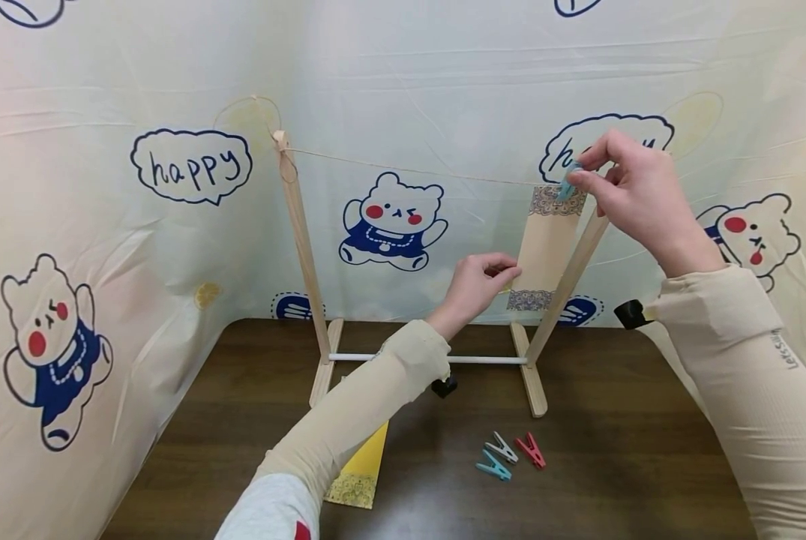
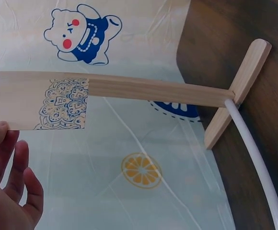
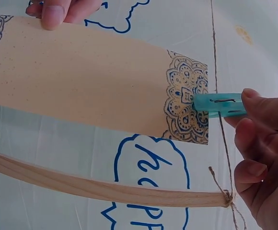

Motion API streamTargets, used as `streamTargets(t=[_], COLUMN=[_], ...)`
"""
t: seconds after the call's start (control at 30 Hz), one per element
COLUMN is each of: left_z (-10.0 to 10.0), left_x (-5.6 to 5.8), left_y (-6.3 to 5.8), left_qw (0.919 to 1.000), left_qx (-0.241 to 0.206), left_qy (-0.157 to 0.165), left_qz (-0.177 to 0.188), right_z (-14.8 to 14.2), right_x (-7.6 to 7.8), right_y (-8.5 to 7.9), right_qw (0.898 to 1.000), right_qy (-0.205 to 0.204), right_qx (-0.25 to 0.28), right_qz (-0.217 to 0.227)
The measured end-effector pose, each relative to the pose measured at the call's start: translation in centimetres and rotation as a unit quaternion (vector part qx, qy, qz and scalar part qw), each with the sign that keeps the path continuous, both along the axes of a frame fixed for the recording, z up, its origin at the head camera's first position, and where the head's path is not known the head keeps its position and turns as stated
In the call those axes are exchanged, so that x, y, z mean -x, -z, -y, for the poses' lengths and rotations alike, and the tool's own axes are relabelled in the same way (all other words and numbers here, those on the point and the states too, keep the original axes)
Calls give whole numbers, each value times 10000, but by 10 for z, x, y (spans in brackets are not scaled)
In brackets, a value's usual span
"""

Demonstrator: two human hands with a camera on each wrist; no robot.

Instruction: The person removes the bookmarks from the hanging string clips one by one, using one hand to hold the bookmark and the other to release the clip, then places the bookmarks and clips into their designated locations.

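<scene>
A long beige paper strip (image 1: 547,247) with a lace-like pattern at both ends hangs by the string (image 1: 409,168), near the right post. My right hand (image 1: 639,191) pinches a light blue clothespin (image 3: 218,104) between thumb and fingers. That clothespin sits over the strip's top edge at the string. Lower down, my left hand (image 1: 477,289) pinches the strip's left edge between thumb and fingertip, just above its lower pattern. In the left wrist view, the other fingers of the left hand (image 2: 9,172) are loosely bent below the paper.
The wooden frame's left post (image 1: 301,240) and right post (image 1: 571,281) stand on feet joined by a white rod (image 1: 486,360). On the brown table (image 1: 612,465) lie a white clothespin (image 1: 501,448), a red one (image 1: 531,451) and a blue one (image 1: 493,466). A yellow patterned strip (image 1: 358,480) lies partly under my left arm.
</scene>
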State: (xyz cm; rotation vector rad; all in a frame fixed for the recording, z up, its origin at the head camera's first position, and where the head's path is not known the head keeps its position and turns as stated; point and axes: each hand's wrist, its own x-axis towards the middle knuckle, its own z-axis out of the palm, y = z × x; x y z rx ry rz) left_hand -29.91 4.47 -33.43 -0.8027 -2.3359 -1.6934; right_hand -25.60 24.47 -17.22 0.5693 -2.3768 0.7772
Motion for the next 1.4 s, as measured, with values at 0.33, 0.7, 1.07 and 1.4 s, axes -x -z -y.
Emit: streamTargets(t=[0.33, 0.7, 1.07, 1.4], left_z=[2, 8, 13, 17], left_x=[0, -2, -9, -12], left_y=[3, 9, 18, 23], left_qw=[9999, 9999, 9995, 9997], left_qx=[24, 86, 175, 188], left_qy=[24, 96, 178, 144], left_qz=[-113, -38, -195, -102], right_z=[2, 3, 0, 3], right_x=[-2, -5, -15, -21], right_y=[-1, 0, 9, 6], right_qw=[9995, 9973, 9948, 9914], right_qy=[-8, -75, -146, -165], right_qx=[287, 266, 429, 562], right_qz=[-155, -685, -909, -1167])
